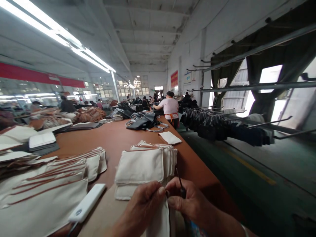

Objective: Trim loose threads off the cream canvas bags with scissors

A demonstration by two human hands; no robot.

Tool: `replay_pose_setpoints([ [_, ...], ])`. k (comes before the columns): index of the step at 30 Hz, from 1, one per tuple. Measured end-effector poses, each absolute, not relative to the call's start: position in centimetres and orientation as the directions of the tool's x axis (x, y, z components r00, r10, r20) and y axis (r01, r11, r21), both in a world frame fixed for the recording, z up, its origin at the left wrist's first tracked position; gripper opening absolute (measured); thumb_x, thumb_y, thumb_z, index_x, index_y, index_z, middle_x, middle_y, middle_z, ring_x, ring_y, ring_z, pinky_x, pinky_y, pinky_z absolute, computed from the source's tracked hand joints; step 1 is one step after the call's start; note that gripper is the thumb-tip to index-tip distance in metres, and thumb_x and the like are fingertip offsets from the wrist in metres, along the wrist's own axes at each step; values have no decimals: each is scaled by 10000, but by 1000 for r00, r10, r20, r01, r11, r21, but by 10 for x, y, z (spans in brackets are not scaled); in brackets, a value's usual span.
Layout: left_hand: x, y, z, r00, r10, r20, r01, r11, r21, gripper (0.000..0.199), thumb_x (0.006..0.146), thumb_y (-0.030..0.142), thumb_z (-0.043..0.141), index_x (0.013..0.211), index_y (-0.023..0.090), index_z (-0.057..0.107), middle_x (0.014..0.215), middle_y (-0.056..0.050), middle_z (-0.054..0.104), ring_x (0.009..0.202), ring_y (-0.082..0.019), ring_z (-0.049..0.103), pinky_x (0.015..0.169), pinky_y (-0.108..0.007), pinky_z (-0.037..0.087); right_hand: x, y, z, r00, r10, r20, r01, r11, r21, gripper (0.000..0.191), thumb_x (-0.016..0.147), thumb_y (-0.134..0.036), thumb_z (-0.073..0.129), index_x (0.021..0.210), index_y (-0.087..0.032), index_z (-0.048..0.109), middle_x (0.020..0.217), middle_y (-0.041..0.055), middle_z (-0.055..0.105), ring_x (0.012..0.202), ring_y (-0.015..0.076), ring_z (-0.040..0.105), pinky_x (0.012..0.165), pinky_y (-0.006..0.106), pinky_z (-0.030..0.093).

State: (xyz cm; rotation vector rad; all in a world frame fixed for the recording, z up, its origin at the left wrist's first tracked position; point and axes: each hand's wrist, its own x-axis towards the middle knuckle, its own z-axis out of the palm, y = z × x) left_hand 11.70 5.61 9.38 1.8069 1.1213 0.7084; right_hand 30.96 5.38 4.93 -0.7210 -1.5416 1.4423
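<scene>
Closest in, the left hand [140, 208] and right hand [194, 204] meet over a cream canvas pouch [160, 220], held upright with its top edge pinched between clenched fingers [172, 197], while the right hand also grasps a slim dark pointed tool [182, 186]. Just beyond lie a stack of similar pouches [139, 166] and, to the left, a white plastic handheld device [86, 202] beside a pile of brown-trimmed canvas pieces [44, 194]. Many pieces appear finished, but how much remains on the held pouch cannot be told. Farther along the brown worktable [118, 154] sit black bags with looped cords [142, 121], and past them a person in a pink shirt [170, 108] stands working
</scene>
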Motion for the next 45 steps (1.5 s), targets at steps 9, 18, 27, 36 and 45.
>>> replay_pose_setpoints([
  [9, 113, 56, 63, 448, 894, 4, 297, -153, 942, 530, 903, 666, 448, 654, 201, 388, 661, 46, 290, 625, -118, 276, 556, -250, 251, 319, 53, 57, -416, 865, 281, 147, 369, -918, 260, 925, -350, 585, 785, -132, 584, 709, -16, 524, 672, 110, 450, 606, 235, 336],
  [18, 109, 48, 65, 420, 905, -68, 343, -89, 935, 422, 793, 560, 656, 748, 145, 595, 682, 19, 487, 634, -119, 385, 560, -230, 297, 320, 51, 49, -449, 890, 73, 71, 117, -991, 365, 901, -470, 617, 836, -112, 600, 682, -25, 475, 626, 98, 364, 556, 230, 300],
  [27, 114, 45, 60, 457, 884, -102, 391, -96, 915, 283, 813, 344, 518, 753, 138, 702, 667, 9, 513, 666, -137, 435, 609, -246, 296, 317, 46, 58, -473, 880, 46, 178, 147, -973, 361, 914, -461, 592, 812, -115, 601, 676, -21, 481, 624, 95, 362, 558, 221, 308],
  [36, 117, 42, 41, 356, 884, -304, 43, 310, 950, 192, 639, 300, 543, 661, 141, 649, 518, 43, 397, 514, -99, 263, 519, -261, 158, 324, 53, 37, -570, 817, -88, -29, -128, -991, 482, 840, -613, 665, 826, -147, 546, 550, -80, 388, 429, 44, 281, 380, 180, 209],
  [45, 123, 52, 38, 453, 869, -200, 100, 173, 980, 402, 699, 508, 754, 697, 113, 677, 671, -54, 646, 610, -130, 468, 577, -243, 306, 327, 54, 49, -572, 814, -99, 5, -118, -993, 495, 883, -650, 564, 839, -158, 535, 552, -77, 407, 395, 49, 316, 361, 171, 239],
])
